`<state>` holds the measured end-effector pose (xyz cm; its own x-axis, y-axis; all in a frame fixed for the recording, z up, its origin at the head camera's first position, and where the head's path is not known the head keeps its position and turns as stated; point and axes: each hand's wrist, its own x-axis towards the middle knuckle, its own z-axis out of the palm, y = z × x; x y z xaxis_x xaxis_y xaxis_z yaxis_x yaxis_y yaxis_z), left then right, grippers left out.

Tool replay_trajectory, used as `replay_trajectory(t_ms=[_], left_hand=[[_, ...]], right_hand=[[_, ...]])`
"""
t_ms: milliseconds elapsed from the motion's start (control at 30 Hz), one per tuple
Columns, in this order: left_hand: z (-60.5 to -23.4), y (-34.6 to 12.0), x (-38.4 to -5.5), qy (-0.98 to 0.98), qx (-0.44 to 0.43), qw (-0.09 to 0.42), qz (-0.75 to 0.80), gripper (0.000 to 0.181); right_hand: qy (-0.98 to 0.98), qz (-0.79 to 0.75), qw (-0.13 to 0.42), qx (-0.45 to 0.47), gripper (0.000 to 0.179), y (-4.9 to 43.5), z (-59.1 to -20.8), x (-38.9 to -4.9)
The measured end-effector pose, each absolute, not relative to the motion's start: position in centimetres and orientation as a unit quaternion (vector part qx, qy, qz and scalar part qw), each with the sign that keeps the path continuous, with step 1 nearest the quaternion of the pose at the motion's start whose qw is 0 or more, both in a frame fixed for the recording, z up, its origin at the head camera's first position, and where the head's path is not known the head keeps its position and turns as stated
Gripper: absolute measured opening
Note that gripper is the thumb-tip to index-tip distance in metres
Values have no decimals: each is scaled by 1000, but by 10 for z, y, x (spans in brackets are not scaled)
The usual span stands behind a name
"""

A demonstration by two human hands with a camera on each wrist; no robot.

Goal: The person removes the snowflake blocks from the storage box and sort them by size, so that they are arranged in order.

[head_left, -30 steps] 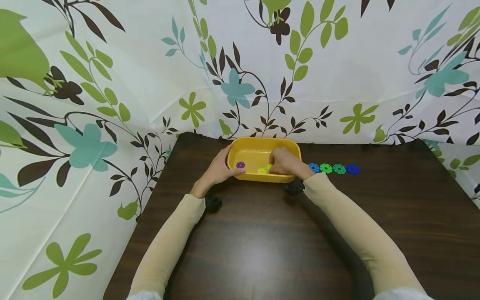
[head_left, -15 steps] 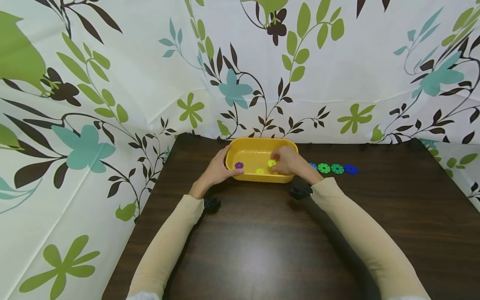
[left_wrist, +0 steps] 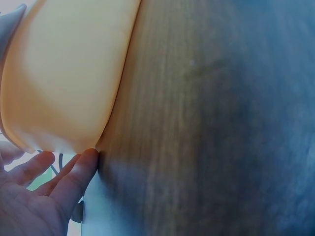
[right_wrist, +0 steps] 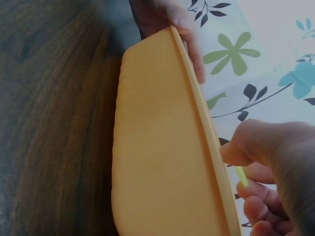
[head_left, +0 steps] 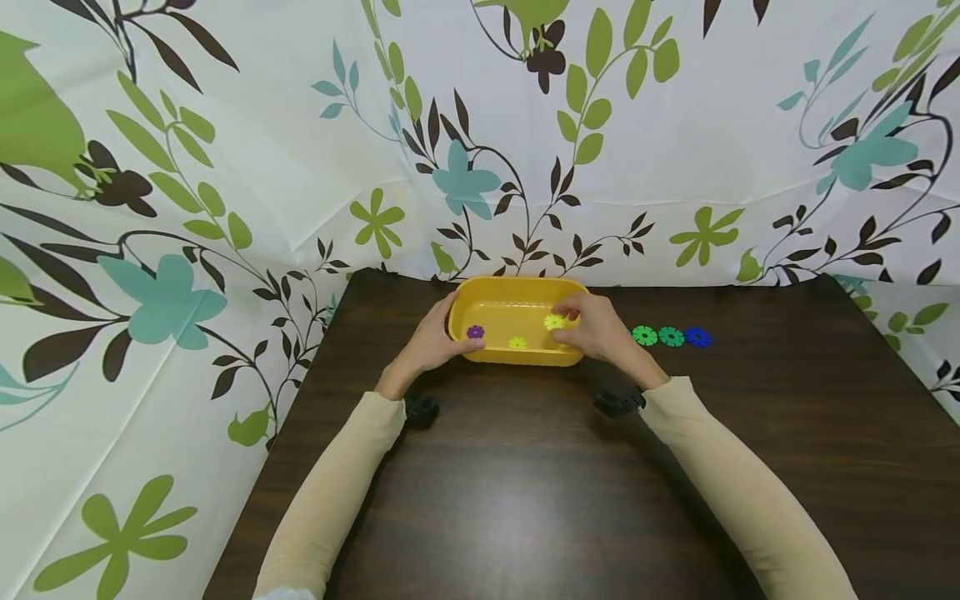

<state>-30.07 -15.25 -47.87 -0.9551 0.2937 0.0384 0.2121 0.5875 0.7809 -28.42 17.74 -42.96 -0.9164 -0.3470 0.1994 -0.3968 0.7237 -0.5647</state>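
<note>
Shifted rightward, the right hand (head_left: 600, 329) pinches one yellow disc (head_left: 553, 322), probably light, stiff and best taken by its rim, at the right end of the tub (head_left: 522, 357) the left hand (head_left: 432, 340) grips, near the table's far edge (head_left: 750, 299).

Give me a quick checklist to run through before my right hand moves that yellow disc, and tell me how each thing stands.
1. Left hand steadying the yellow tray: ok, thumb over the rim, fingers outside its end.
2. Right hand holding the yellow disc: ok, at the fingertips.
3. That disc outside the tray's outline: not ok, still within it in the head view.
4. Green disc, teal disc and dark blue disc lined up: ok.
5. Space just left of the green disc free: cannot tell, the right hand and wrist block it.
</note>
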Motion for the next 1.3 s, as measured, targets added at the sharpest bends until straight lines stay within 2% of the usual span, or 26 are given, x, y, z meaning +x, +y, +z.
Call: replay_trajectory(t_ms=[267, 700, 1300], left_hand=[[-479, -152, -302, 891, 146, 47, 427, 118], [-479, -151, -302, 891, 148, 42, 426, 117], [-479, -152, -300, 895, 148, 36, 418, 119]], right_hand=[[-916, 340, 115, 180, 35, 198, -434, -270], [-909, 361, 179, 109, 31, 252, -443, -251], [-915, 327, 232, 41, 32, 330, -458, -240]])
